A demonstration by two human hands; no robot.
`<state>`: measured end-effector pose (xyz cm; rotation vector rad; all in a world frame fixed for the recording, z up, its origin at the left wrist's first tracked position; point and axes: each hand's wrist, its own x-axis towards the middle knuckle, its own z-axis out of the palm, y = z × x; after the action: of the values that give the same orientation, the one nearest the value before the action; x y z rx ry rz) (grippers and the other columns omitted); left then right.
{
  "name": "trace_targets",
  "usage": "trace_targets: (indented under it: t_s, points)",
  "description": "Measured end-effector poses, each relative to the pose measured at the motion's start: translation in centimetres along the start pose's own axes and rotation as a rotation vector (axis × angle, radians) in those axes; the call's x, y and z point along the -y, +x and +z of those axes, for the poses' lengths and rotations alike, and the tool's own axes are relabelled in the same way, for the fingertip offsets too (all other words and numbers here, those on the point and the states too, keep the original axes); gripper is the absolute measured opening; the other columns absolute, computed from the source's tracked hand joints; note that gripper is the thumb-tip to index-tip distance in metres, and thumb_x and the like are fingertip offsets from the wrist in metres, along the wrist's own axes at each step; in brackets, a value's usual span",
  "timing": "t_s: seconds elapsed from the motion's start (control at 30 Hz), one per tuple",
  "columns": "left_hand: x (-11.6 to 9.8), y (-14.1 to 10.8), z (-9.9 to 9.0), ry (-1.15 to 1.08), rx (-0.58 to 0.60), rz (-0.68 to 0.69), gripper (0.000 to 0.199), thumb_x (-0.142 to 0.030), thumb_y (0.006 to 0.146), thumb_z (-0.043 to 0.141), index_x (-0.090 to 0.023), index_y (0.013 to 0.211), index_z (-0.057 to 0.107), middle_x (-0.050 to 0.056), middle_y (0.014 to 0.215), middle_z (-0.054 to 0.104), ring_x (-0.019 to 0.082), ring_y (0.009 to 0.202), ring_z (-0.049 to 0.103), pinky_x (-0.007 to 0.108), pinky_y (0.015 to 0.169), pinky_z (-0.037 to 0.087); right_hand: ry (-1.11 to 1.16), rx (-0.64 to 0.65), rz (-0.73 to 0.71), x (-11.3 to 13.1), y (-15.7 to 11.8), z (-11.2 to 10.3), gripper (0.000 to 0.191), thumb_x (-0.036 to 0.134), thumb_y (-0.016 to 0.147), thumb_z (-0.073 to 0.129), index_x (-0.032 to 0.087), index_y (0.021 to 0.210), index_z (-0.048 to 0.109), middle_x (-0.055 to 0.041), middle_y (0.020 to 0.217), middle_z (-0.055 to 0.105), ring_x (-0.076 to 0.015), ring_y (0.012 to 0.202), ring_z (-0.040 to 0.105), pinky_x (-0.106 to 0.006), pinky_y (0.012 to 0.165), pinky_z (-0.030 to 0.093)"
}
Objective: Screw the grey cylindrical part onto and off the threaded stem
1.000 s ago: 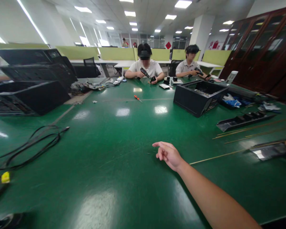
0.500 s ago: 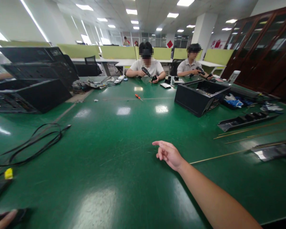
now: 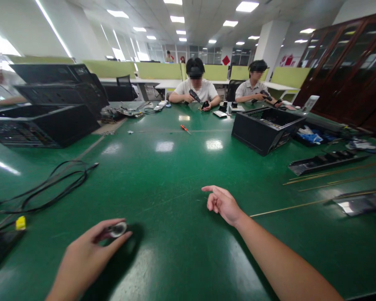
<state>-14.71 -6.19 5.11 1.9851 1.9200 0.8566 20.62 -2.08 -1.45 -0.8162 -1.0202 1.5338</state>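
Note:
My left hand (image 3: pixel 89 251) is raised over the lower left of the green table (image 3: pixel 163 200). Between its thumb and fingers it pinches a small round object with a silver rim and a dark middle (image 3: pixel 118 229); the far side of it is hidden by the fingers. Near the middle of the table, my right hand (image 3: pixel 222 205) has its index finger pointing left and the others loosely curled, with nothing visible in it. A thin brass-coloured rod (image 3: pixel 285 210) runs rightward from beside my right wrist.
Black cables (image 3: pixel 59 188) and a yellow piece (image 3: pixel 20 223) lie at left. Computer cases stand at far left (image 3: pixel 72 127) and right (image 3: pixel 253 133). An orange screwdriver (image 3: pixel 184 128) lies ahead. Thin rods (image 3: pixel 316 174) and a black tray (image 3: pixel 327 161) are at right. Two co-workers sit opposite.
My left hand has come up from the lower left corner into view with the round silver-rimmed object pinched in it. My right hand keeps almost the same pose. The view has shifted slightly.

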Motion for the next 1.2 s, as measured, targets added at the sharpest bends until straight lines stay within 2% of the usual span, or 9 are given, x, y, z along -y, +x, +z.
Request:
trace_targets:
  t_s: [0.03,0.1,0.17,0.23,0.33,0.5,0.67,0.93,1.2]
  points:
    - [-1.3,0.6,1.6,-0.075,0.088,0.024,0.039,-0.057,0.069,0.076,-0.026,0.093,0.072,-0.002,0.082,0.074,0.021,0.072,0.069,0.032,0.068,0.058,-0.005,0.028,-0.029,-0.1,-0.1,0.1,0.046,0.050,0.088,0.058,0.012,0.114,0.064,-0.0011,0.063,0.062,-0.0096,0.047,0.046,-0.021,0.045,0.032]
    - [-4.5,1.7,5.0,-0.245,0.272,0.139,0.033,-0.047,0.073,0.076,-0.021,0.094,0.073,0.003,0.089,0.074,0.021,0.079,0.069,0.031,0.075,0.057,-0.011,0.098,-0.079,-0.1,-0.3,0.2,0.044,0.045,0.084,0.065,0.014,0.116,0.062,-0.0035,0.077,0.065,-0.0115,0.057,0.054,-0.024,0.057,0.042]
    - [-7.5,2.7,8.3,-0.343,0.396,0.301,0.026,-0.038,0.075,0.075,-0.020,0.093,0.074,0.005,0.090,0.072,0.019,0.079,0.067,0.028,0.072,0.055,-0.028,0.163,-0.100,-0.1,-0.5,0.4,0.046,0.042,0.080,0.069,0.016,0.116,0.061,-0.0051,0.089,0.065,-0.0137,0.068,0.059,-0.028,0.066,0.046]
    - [-9.5,3.6,11.0,-0.402,0.449,0.401,0.024,-0.033,0.076,0.074,-0.021,0.097,0.075,0.005,0.087,0.070,0.018,0.077,0.064,0.026,0.069,0.052,-0.081,0.180,-0.096,0.0,-0.6,0.5,0.048,0.040,0.076,0.074,0.018,0.116,0.060,-0.0051,0.095,0.063,-0.0144,0.075,0.060,-0.029,0.071,0.047]
    - [-10.0,4.4,13.3,-0.519,0.413,0.363,0.033,-0.029,0.076,0.074,-0.020,0.107,0.071,0.006,0.092,0.070,0.019,0.082,0.066,0.028,0.073,0.053,-0.183,0.104,-0.086,-0.1,-0.5,0.5,0.051,0.032,0.071,0.080,0.019,0.115,0.059,-0.0030,0.094,0.062,-0.0128,0.073,0.058,-0.027,0.071,0.046]
    - [-8.4,4.8,13.7,-0.600,0.372,0.212,0.030,-0.024,0.071,0.077,-0.017,0.099,0.069,0.006,0.093,0.073,0.021,0.085,0.069,0.032,0.080,0.055,-0.298,0.027,-0.055,-0.7,-0.1,0.5,0.042,0.024,0.070,0.078,0.019,0.109,0.061,-0.0010,0.088,0.064,-0.0103,0.065,0.055,-0.025,0.063,0.045]
    - [-8.2,4.8,13.2,-0.618,0.423,0.228,0.030,-0.028,0.072,0.077,-0.017,0.099,0.070,0.006,0.092,0.073,0.021,0.083,0.068,0.031,0.076,0.054,-0.393,0.004,0.010,-1.0,0.1,0.6,0.021,0.023,0.075,0.071,0.017,0.095,0.068,-0.0001,0.073,0.066,-0.0132,0.061,0.059,-0.027,0.060,0.046]
    - [-8.5,4.7,13.3,-0.582,0.371,0.273,0.026,-0.028,0.074,0.077,-0.019,0.097,0.071,0.005,0.091,0.071,0.019,0.082,0.066,0.030,0.074,0.051,-0.575,-0.053,-0.047,-0.7,-0.1,0.6,0.019,0.026,0.076,0.073,0.020,0.094,0.075,-0.0042,0.085,0.073,-0.0185,0.073,0.065,-0.031,0.068,0.050]
    - [-8.4,4.6,13.7,-0.587,0.351,0.269,0.025,-0.027,0.075,0.075,-0.019,0.098,0.071,0.005,0.090,0.072,0.020,0.082,0.067,0.030,0.074,0.052,-0.590,-0.070,-0.064,-0.9,-0.2,0.6,0.019,0.026,0.074,0.076,0.020,0.092,0.074,-0.0037,0.084,0.073,-0.0184,0.071,0.064,-0.030,0.067,0.049]
